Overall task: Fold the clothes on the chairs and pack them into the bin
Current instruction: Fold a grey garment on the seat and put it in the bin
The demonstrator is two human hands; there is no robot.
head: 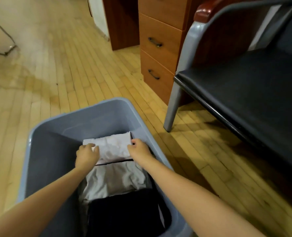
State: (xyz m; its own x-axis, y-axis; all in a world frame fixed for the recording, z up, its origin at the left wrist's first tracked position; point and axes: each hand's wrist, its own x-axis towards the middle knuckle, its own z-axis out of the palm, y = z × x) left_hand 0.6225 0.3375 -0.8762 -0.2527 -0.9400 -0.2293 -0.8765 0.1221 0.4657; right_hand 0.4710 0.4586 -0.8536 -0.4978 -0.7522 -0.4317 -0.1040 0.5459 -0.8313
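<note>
- You've got both arms reaching down into the blue-grey bin (65, 124), which sits on the wood floor (56, 74) right in front of you.
- Your left hand (87, 155) is on the left edge of the folded white garment (112, 146), fingers curled over that edge so it looks like you're gripping it.
- Your right hand (139, 148) is at the right edge of the same white piece, fingers curled and pinching the fabric there.
- That white garment lies flat at the far end of the bin, against the right-hand wall.
- Nearer to you in the bin there's a grey folded garment (114, 178), touching the white one along a thin dark line, and then a black garment (126, 214) closest to you.
- The left half of the bin floor shows bare plastic.
- Off to your right is the chair (244, 86) with a black seat and grey legs, just beside the bin.
- Behind that stands a wooden drawer unit (159, 53) with dark handles.
</note>
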